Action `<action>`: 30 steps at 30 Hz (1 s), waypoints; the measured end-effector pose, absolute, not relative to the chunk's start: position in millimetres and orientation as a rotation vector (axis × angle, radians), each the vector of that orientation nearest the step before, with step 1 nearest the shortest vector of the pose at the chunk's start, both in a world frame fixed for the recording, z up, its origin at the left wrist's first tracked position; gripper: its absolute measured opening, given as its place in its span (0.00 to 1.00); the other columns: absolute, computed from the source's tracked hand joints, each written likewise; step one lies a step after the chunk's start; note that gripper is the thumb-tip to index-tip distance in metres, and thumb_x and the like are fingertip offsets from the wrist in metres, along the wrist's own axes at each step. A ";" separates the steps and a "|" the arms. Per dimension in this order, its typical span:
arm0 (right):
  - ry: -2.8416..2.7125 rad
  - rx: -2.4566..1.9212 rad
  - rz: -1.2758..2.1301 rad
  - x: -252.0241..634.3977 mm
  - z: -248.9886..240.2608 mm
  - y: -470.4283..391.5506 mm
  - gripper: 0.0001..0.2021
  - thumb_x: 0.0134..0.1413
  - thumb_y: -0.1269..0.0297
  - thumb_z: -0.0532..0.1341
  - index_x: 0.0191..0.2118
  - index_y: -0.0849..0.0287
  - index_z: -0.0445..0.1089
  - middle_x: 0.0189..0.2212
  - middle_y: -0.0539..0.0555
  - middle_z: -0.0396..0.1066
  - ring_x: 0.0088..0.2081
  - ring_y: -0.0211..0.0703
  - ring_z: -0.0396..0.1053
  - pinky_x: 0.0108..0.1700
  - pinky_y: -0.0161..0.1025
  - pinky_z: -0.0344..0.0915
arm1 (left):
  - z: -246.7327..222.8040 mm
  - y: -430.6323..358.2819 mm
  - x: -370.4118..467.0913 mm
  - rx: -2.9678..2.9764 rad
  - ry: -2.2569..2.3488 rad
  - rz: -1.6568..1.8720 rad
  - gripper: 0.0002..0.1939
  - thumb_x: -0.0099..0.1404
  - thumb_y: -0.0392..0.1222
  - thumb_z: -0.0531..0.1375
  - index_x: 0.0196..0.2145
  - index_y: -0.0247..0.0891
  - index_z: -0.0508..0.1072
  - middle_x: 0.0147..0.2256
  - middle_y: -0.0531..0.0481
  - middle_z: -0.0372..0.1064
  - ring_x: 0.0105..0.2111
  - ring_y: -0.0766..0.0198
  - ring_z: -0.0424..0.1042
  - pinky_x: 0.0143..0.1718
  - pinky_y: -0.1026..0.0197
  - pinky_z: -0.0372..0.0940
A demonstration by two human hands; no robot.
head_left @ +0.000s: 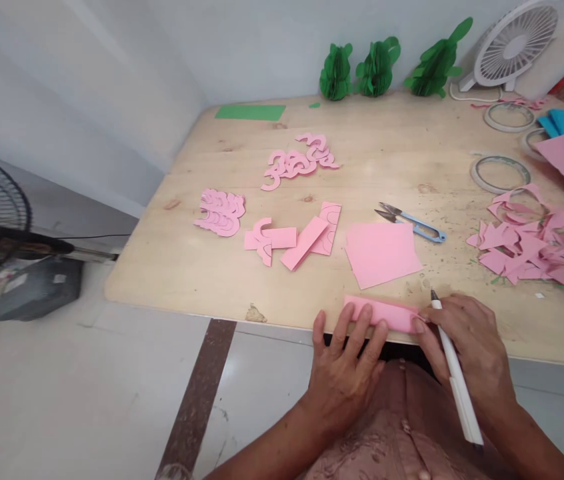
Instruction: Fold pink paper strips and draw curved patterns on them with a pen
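Observation:
A folded strip of pink paper [392, 315] lies at the table's front edge. My left hand [347, 363] is open, its spread fingertips pressing down on the left part of the strip. My right hand [472, 340] is closed around a white pen [455, 373] whose dark tip points up and away from me. The thumb and forefinger of that hand touch the strip's right end. Just beyond the strip is a small stack of square pink paper sheets [383, 253]. Blue-handled thread snips [412, 221] lie behind the stack, blades to the left.
Folded pink pieces [305, 243], a stack of scalloped cutouts [221, 212] and curved pink cutouts [295, 163] lie leftward. Pink scraps [532, 243] and tape rolls [501, 175] are on the right. Green paper figures [377, 67] and a white fan [517, 45] stand at the back.

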State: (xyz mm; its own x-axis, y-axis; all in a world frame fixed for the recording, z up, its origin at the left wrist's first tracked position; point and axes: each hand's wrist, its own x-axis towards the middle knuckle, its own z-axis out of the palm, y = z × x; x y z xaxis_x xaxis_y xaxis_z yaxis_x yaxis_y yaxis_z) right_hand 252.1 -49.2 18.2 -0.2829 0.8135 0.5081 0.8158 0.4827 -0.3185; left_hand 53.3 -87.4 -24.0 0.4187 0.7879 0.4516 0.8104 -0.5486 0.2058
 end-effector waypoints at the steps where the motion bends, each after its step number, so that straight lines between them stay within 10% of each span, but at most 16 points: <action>1: -2.108 -1.337 -0.005 251.6 18.7 -49.3 0.03 0.57 0.71 0.61 0.37 0.56 0.67 0.30 0.54 0.72 0.38 0.50 0.69 0.46 0.50 0.62 | -23.7 -87.4 53.2 -2.616 -1.483 -0.781 0.27 0.65 0.44 0.60 0.60 0.39 0.65 0.62 0.41 0.60 0.66 0.48 0.51 0.67 0.36 0.34; 30: -2.101 -1.317 -0.034 250.8 19.6 -48.5 0.02 0.58 0.70 0.61 0.37 0.57 0.67 0.29 0.54 0.71 0.36 0.49 0.69 0.46 0.50 0.63 | -23.9 -87.0 55.5 -2.565 -1.511 -0.737 0.27 0.64 0.45 0.61 0.60 0.43 0.67 0.62 0.44 0.61 0.65 0.47 0.54 0.67 0.37 0.35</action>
